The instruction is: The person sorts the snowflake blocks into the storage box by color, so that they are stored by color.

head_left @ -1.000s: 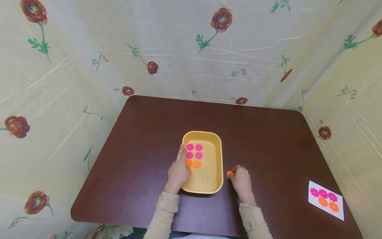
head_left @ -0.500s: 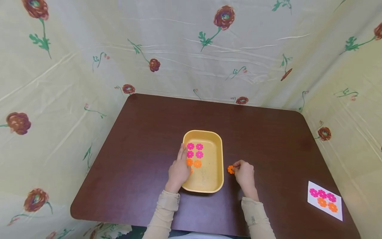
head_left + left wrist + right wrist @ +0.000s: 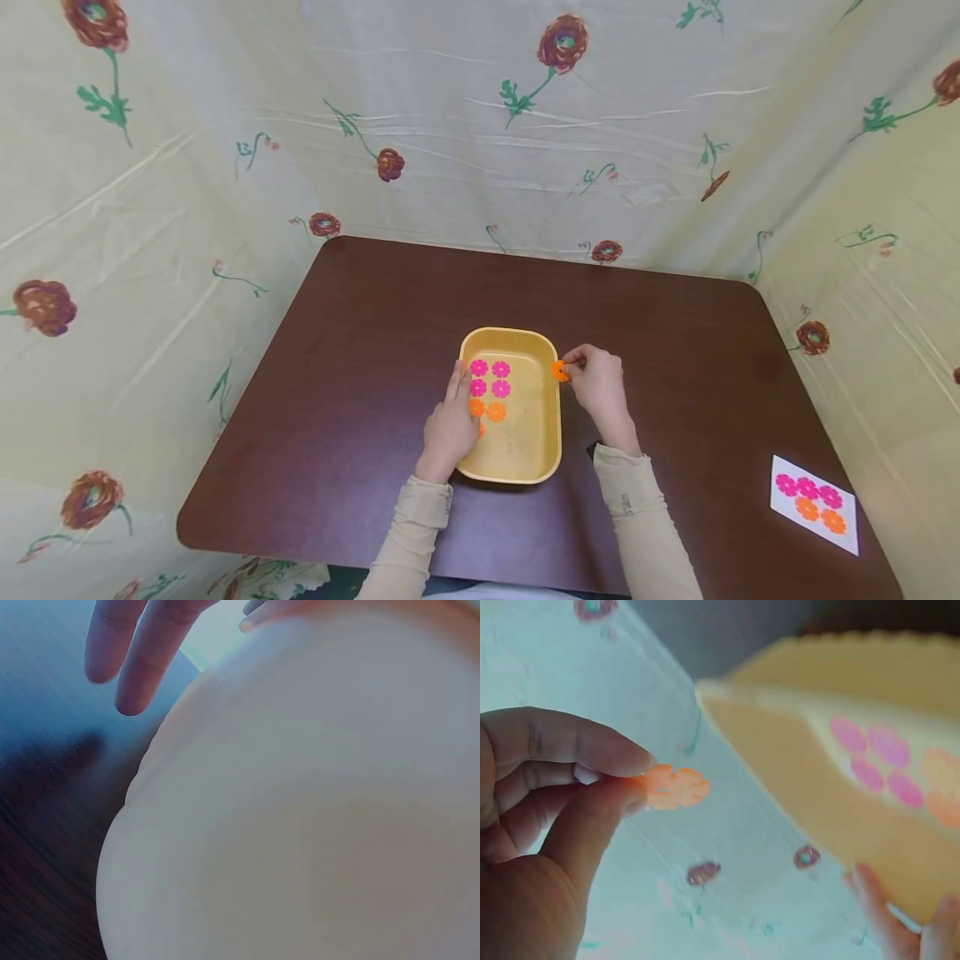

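Orange flower piece (image 3: pixel 558 371) is pinched between thumb and fingers of the right hand (image 3: pixel 596 385) at the yellow tray's (image 3: pixel 546 467) 3 o'clock rim, while the left hand (image 3: pixel 448 425), fingers straight, rests on the 9 o'clock rim.

Head view: looks steeply down from above at the whole brown table (image 3: pixel 360 350), from some way off.
Left wrist view: pressed close against the yellow tray (image 3: pixel 300 810), blurred.
Right wrist view: close, low, facing the tray's (image 3: pixel 795 772) side.
Shared: the tray.
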Tool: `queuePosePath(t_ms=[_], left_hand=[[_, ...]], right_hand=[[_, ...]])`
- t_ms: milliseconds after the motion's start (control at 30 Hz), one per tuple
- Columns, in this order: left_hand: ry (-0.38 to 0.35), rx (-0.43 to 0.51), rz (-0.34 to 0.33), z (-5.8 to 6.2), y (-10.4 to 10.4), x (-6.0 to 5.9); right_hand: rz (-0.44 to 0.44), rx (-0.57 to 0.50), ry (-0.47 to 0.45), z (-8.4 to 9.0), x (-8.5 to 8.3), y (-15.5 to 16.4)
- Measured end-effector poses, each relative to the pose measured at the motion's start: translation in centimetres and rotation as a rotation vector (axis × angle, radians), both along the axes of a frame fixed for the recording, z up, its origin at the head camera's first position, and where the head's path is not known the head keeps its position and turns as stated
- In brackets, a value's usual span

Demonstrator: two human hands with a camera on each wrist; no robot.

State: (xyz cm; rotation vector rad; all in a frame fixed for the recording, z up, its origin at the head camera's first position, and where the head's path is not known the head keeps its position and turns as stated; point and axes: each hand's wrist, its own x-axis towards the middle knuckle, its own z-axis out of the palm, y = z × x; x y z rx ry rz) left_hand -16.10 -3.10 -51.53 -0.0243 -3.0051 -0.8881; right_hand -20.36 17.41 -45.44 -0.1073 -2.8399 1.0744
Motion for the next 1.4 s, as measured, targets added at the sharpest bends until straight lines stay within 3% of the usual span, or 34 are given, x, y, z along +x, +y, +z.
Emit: queuePosePath(t_ms=[233,400,700,1000,1100,1400], left_hand=[[-0.012,-0.031,-0.010,-0.2,0.1,-0.3],[-0.022,-0.023,0.002,-0.1,0.2,-0.3],[-0.027,-0.041,-0.010,0.1,0.6,-0.6],[-0.065,-0.055,-0.010,0.0,1.1,-0.8],[-0.069,-0.052,-0.011,0.1,1.2,-1.0],[-0.072,-0.050,-0.028,0.4,1.8,-0.9]], right_hand=[[0.074,0.019,0.049,2.0,-2.2,-3.1],[0.136,-0.021,-0.009,2.0,-3.2,-4.7],[0.223,-0.048,-0.210,0.5,-3.5,-5.9],[0.393,0.192,-0.513,-1.5,-2.9,-7.0],[0.394,0.218,-0.563,-2.0,-2.5,-7.4],[0.335,0.271,-0.558,-4.1,-1.1,-7.4]])
